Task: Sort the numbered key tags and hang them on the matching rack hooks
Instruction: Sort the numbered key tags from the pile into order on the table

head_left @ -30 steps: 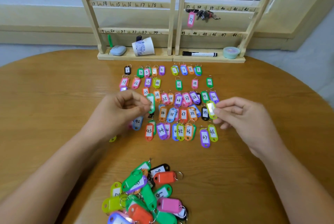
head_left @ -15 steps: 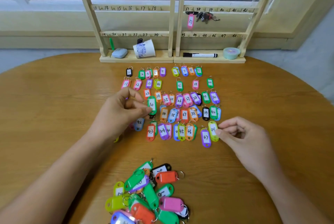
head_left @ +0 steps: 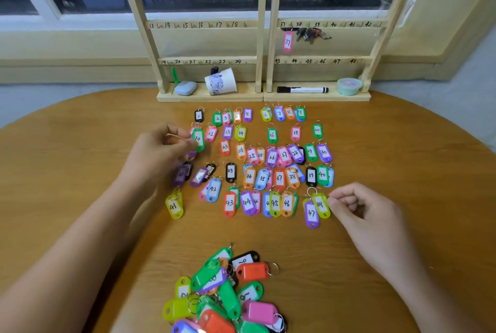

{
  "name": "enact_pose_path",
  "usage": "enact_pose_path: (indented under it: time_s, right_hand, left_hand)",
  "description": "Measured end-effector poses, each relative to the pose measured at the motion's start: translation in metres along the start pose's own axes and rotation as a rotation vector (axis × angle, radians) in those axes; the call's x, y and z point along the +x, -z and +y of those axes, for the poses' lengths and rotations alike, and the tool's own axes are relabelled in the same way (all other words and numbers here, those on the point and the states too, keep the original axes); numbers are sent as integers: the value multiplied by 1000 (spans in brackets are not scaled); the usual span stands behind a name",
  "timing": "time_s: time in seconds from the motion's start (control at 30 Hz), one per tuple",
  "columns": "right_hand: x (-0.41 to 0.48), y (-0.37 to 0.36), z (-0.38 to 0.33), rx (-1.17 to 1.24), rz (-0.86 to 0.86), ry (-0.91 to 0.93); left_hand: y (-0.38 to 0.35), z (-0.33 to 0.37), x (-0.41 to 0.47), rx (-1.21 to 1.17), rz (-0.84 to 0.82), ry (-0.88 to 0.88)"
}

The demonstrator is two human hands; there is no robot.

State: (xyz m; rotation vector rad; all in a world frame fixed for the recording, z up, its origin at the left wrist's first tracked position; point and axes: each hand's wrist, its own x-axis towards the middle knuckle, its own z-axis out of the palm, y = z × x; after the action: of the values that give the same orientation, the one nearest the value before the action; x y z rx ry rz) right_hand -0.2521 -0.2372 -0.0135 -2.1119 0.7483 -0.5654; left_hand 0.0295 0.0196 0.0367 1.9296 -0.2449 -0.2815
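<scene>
Rows of numbered key tags (head_left: 279,178) lie sorted on the round wooden table (head_left: 80,171). My left hand (head_left: 161,150) pinches the green tag 10 (head_left: 198,139) at the left end of the second row, beside the pink tag 12 (head_left: 211,134). My right hand (head_left: 362,209) has curled fingers, and its fingertips pinch the right edge of the yellow-green tag 48 (head_left: 320,205), which lies flat next to the purple tag 47 (head_left: 311,213). A loose pile of tags (head_left: 225,295) sits near me. On the wooden rack (head_left: 261,24) hangs a pink tag 37 (head_left: 287,42).
A bunch of keys (head_left: 311,34) hangs by hook 38. The rack's base shelf holds a tipped paper cup (head_left: 221,82), a black marker (head_left: 302,89), a blue case (head_left: 185,88) and a round teal tub (head_left: 349,86). A window is behind the rack.
My left hand carried tag 10 up and left, from the middle rows to beside tag 12. My right hand brought tag 48 down to the bottom row beside 47.
</scene>
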Motion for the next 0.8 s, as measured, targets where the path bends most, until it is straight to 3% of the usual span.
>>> enact_pose_path:
  time_s: [0.27,0.5,0.8]
  right_hand:
    - [0,-2,1,-37,24,47]
    - [-1,-1,0,-43,34,65]
    - [-1,-2,1,-57,32,68]
  left_hand:
    - [-18,19,40,106,-37,23]
    - [-99,54,59,144,-189,-107]
    - [-204,93,91,193,-295,-74]
